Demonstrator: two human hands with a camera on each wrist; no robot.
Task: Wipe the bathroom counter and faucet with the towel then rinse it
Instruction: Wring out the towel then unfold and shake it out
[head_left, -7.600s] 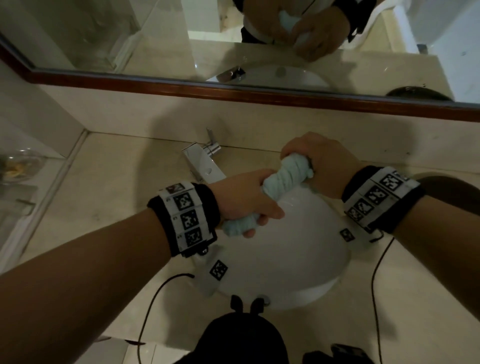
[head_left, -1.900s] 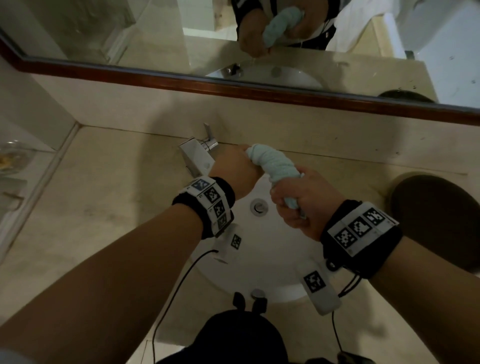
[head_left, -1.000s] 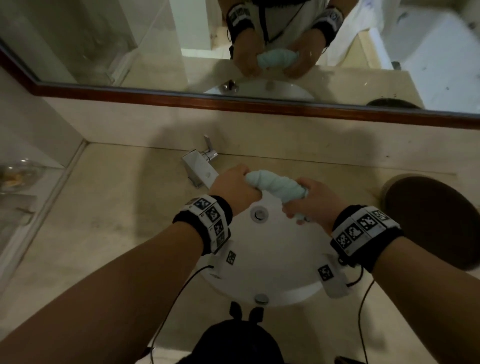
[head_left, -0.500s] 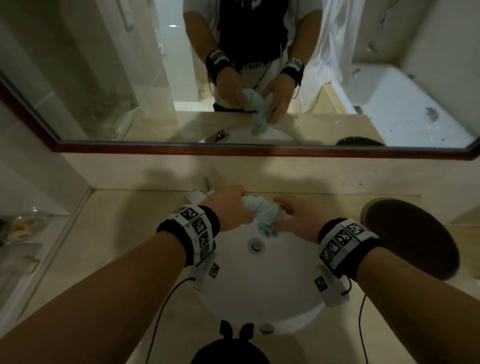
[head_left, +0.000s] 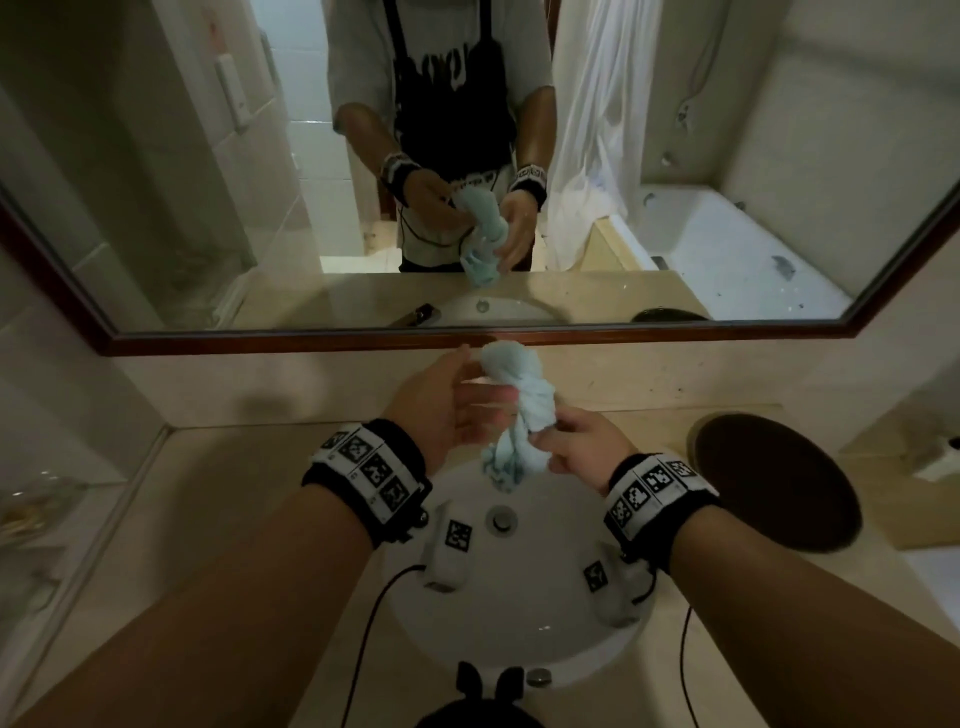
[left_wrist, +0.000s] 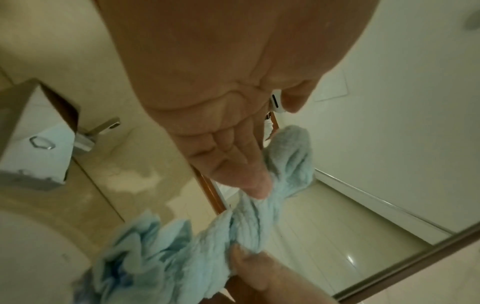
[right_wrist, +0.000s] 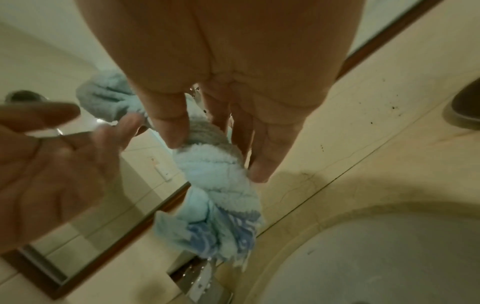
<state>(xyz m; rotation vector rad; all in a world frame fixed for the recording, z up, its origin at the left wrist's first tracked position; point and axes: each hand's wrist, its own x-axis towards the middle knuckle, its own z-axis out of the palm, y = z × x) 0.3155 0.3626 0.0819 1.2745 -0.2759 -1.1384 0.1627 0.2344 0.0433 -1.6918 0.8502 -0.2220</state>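
A twisted light-blue towel (head_left: 519, 405) hangs upright over the white sink (head_left: 519, 613), its lower end fanned loose. My right hand (head_left: 553, 441) pinches it at the middle between thumb and fingers (right_wrist: 168, 131). My left hand (head_left: 467, 395) is spread beside the towel's upper part, fingers straight, with fingertips (left_wrist: 255, 186) touching the cloth. In the head view the left hand hides the chrome faucet, which shows in the left wrist view (left_wrist: 85, 135). Wet patches lie on the beige counter (left_wrist: 124, 176) beside it.
A mirror with a brown frame (head_left: 467, 336) stands right behind the counter. On the counter at the right lies a dark round mat (head_left: 774, 483), with a small white item (head_left: 940, 462) beyond it. A glass shelf (head_left: 47, 519) sits to the left. The sink drain (head_left: 501, 519) is below the towel.
My left hand has let go of the towel and spread out. The towel has risen above the sink and now hangs upright from my right hand, partly untwisted. My view has tilted up.
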